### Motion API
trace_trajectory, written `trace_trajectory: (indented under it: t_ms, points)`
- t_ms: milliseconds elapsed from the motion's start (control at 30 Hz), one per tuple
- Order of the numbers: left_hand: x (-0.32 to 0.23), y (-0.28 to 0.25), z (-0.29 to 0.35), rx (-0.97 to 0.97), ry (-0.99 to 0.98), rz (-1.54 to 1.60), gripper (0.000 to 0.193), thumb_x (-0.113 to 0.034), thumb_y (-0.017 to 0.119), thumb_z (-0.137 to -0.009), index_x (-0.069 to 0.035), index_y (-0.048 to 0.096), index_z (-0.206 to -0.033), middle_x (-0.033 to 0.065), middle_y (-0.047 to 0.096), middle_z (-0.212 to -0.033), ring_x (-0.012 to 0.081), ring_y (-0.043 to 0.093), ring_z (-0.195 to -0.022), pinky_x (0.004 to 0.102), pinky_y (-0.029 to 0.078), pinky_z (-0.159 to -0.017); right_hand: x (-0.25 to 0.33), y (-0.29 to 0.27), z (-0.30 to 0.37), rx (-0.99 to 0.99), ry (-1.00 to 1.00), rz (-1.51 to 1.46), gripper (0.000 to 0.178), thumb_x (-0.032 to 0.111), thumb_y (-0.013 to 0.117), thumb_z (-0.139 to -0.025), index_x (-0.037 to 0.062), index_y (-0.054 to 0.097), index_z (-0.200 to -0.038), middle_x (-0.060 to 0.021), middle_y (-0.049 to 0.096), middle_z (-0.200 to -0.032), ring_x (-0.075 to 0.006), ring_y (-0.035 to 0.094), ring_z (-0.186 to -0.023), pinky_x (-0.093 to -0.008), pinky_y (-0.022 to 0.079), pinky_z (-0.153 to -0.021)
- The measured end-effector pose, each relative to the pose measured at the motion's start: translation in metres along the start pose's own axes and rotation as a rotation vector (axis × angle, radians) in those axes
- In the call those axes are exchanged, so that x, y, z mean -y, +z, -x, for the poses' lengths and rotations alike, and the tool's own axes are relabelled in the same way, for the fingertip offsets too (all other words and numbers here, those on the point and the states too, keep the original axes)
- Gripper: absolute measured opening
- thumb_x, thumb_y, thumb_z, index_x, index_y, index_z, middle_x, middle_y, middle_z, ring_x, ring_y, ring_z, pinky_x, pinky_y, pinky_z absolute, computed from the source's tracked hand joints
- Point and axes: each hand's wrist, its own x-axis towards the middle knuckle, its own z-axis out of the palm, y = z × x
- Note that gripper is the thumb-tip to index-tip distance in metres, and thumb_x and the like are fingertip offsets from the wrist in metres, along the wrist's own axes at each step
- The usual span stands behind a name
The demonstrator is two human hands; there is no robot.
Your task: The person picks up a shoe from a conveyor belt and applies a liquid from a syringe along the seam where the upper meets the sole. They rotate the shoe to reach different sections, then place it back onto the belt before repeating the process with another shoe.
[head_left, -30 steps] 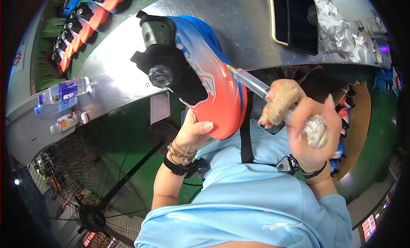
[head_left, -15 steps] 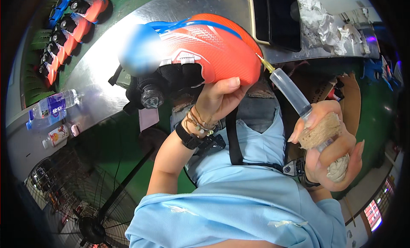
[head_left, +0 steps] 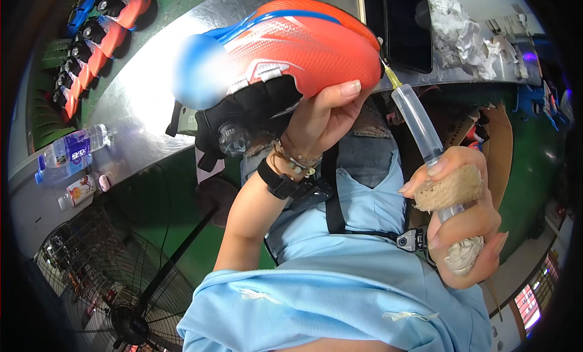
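My left hand (head_left: pixel 331 112) grips an orange-red shoe (head_left: pixel 322 54) from underneath near its toe, the thumb pressed on the upper. Blue trim runs along the sole side, and a black padded collar with a round dial faces me. Part of the shoe's left end is blurred. In my closed right hand (head_left: pixel 467 224) is a clear syringe (head_left: pixel 419 121) with a yellow needle hub, pointing up and left. Its needle tip is at the edge of the toe. A tan, rough-surfaced pad (head_left: pixel 449 189) is held against the barrel, and a whitish lump (head_left: pixel 463 256) sits at the plunger end.
A metal worktable (head_left: pixel 136 97) curves across the far side. On it lie a black tablet-like panel (head_left: pixel 407 30), crumpled white tissue (head_left: pixel 458 33) and a row of similar orange shoes (head_left: pixel 109 36). Bottles (head_left: pixel 73 152) stand left; a caged fan (head_left: pixel 127 321) is below them. A cardboard box (head_left: pixel 501 152) sits right.
The shoe has risen and tipped slightly, its toe shifting right. The syringe has turned a little more upright, its needle tip following the toe's edge. Both hands keep their hold.
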Motion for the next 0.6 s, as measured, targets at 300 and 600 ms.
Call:
trace_trajectory:
  t_ms: [300,600]
  points:
    - [-0.014,0.053,0.001,-0.293,0.099,0.031,0.038,-0.019,0.061,-0.082,-0.001,0.048,-0.112,0.0123,0.057,-0.11,0.0184,0.058,-0.098,0.0273,0.051,-0.084,-0.013,0.002,0.0,0.061,-0.087,0.017,0.051,0.043,0.028,-0.086,0.0083,0.051,-0.058,-0.0273,0.042,-0.099,-0.0322,0.054,-0.067,-0.0394,0.049,-0.058]
    - [-0.038,0.079,0.009,-0.451,-0.001,0.033,0.025,-0.022,0.066,-0.08,-0.006,0.056,-0.096,0.0009,0.062,-0.09,0.008,0.059,-0.087,0.0228,0.049,-0.086,-0.013,0.0,0.007,0.159,-0.051,0.038,0.045,0.039,0.037,-0.087,0.006,0.058,-0.066,-0.0261,0.048,-0.107,-0.0291,0.055,-0.082,-0.0345,0.044,-0.068]
